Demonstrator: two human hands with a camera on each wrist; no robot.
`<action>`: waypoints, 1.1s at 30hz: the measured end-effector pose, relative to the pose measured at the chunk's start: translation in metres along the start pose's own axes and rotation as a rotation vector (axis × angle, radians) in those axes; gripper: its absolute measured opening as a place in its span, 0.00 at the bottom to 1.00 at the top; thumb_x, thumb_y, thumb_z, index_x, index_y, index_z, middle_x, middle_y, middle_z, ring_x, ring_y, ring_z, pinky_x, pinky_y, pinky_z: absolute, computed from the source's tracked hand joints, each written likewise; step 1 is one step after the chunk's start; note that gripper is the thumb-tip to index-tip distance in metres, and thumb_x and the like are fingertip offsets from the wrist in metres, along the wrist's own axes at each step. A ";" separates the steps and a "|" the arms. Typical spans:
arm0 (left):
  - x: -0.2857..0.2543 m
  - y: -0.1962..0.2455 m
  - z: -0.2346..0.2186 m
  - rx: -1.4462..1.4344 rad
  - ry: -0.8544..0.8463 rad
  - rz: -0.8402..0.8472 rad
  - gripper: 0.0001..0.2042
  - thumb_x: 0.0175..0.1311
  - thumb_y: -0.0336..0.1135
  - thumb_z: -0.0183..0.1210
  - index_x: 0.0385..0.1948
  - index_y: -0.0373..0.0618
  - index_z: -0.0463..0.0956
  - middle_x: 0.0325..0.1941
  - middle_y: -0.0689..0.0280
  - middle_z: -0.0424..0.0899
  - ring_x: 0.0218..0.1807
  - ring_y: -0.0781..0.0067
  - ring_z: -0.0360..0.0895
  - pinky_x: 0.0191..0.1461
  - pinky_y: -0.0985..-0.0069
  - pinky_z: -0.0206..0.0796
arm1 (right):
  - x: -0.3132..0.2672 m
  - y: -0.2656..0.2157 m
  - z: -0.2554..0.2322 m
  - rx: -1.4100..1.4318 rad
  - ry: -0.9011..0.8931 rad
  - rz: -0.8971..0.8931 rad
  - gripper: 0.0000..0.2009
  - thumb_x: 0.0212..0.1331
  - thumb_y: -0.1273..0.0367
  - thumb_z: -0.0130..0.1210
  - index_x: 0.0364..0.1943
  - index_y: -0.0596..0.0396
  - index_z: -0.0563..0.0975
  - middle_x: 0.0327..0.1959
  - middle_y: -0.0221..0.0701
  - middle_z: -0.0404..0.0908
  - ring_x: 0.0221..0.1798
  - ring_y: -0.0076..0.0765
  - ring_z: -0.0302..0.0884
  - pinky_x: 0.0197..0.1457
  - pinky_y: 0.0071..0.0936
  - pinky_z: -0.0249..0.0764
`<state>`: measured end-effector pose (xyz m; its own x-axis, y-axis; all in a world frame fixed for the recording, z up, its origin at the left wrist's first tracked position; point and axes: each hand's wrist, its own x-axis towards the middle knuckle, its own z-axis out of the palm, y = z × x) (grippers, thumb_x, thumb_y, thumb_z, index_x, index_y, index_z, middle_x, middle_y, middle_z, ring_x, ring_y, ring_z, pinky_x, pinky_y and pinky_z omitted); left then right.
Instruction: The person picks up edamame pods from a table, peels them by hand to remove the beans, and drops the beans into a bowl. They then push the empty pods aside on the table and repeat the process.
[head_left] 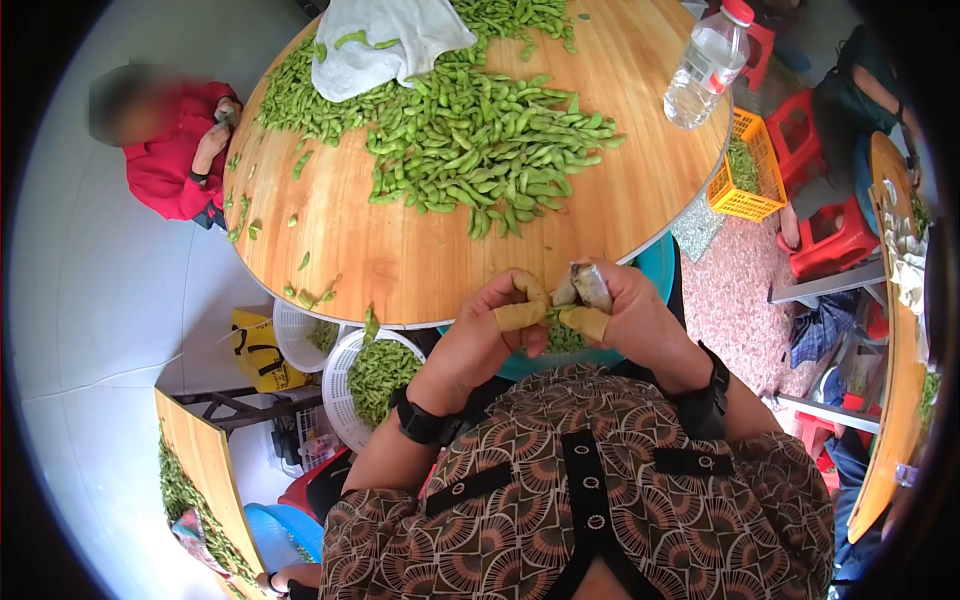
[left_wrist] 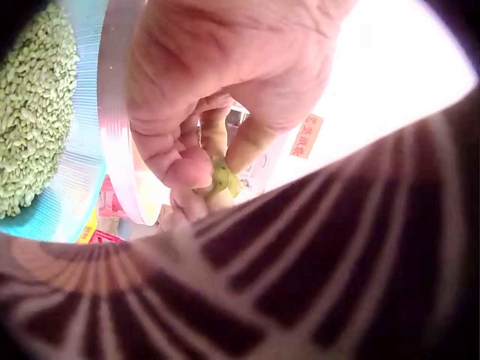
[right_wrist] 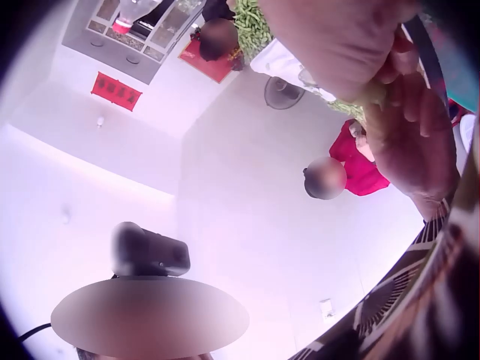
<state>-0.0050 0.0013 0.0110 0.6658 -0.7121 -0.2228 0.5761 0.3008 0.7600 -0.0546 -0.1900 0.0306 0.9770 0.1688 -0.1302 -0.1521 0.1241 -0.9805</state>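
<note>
In the head view my left hand (head_left: 480,335) and right hand (head_left: 645,325) meet at the table's near edge. Yellowish covers wrap both thumbs, and a silvery, dark-stained wrap sits on a right finger. Between thumb and finger, the left hand pinches a green soybean pod (left_wrist: 223,176), seen in the left wrist view. The right fingertips close on the same spot; they partly hide the pod in the head view. Beneath the hands, a teal basin (head_left: 657,262) contains green beans (head_left: 566,338). Beyond them, a heap of soybean pods (head_left: 480,140) covers part of the round wooden table (head_left: 640,190).
A white cloth (head_left: 390,50) lies on the pods; a water bottle (head_left: 705,70) stands at right. White baskets, one holding shelled beans (head_left: 383,378), are left of my lap. An orange crate (head_left: 748,190) and red stools (head_left: 830,240) are at right. A person in red (head_left: 175,150) sits left.
</note>
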 end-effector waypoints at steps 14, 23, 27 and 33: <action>-0.011 0.004 0.020 0.851 0.131 0.287 0.06 0.63 0.20 0.54 0.40 0.38 0.73 0.32 0.69 0.80 0.34 0.82 0.78 0.38 0.83 0.71 | 0.007 0.004 0.006 0.077 0.042 0.065 0.08 0.57 0.74 0.60 0.39 0.59 0.75 0.25 0.23 0.75 0.25 0.14 0.68 0.26 0.14 0.62; -0.012 -0.006 -0.013 0.951 0.323 0.459 0.11 0.56 0.19 0.54 0.41 0.39 0.74 0.38 0.60 0.78 0.32 0.67 0.78 0.35 0.75 0.71 | 0.012 0.013 0.002 0.201 -0.017 0.144 0.05 0.60 0.78 0.53 0.39 0.61 0.73 0.21 0.25 0.71 0.18 0.16 0.62 0.19 0.16 0.57; -0.020 0.014 -0.080 1.870 0.681 0.721 0.17 0.46 0.19 0.55 0.42 0.43 0.76 0.38 0.54 0.75 0.38 0.49 0.75 0.42 0.61 0.71 | 0.011 0.022 -0.007 0.114 -0.034 0.175 0.05 0.60 0.78 0.52 0.40 0.60 0.73 0.22 0.26 0.72 0.19 0.16 0.64 0.20 0.17 0.59; -0.078 0.070 -0.120 2.354 1.368 0.492 0.12 0.54 0.27 0.58 0.40 0.50 0.79 0.34 0.56 0.77 0.38 0.53 0.77 0.40 0.61 0.70 | 0.005 0.038 -0.011 -0.046 -0.068 0.220 0.08 0.63 0.74 0.50 0.45 0.58 0.74 0.34 0.28 0.76 0.26 0.22 0.73 0.28 0.17 0.69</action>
<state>0.0401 0.1545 0.0083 0.7636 -0.1395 0.6305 0.0046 -0.9752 -0.2214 -0.0537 -0.1954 -0.0091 0.9085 0.2525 -0.3329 -0.3518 0.0324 -0.9355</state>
